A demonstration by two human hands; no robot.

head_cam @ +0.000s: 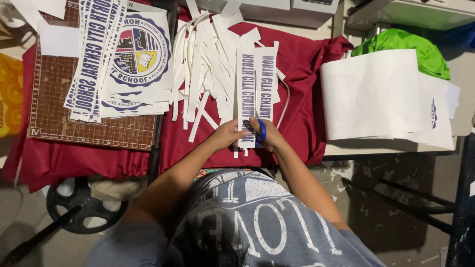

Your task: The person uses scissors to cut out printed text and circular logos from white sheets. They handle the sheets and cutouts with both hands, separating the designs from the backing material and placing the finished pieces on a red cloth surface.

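My left hand [228, 134] pinches the near end of a long white paper strip [246, 84] with purple lettering, lying on red cloth [307, 99]. My right hand [267, 136] grips blue-handled scissors [261, 130] at that same near end of the strip. A second printed strip [267, 79] lies just right of the first. Both hands sit close together at the table's front edge.
A heap of white paper offcuts [208, 59] lies behind my left hand. Stacked printed sheets with a round emblem [138, 54] rest on a brown cutting mat [59, 113]. Large white sheets [381, 99] and green fabric [410, 47] lie right. A black wheel [79, 207] sits below.
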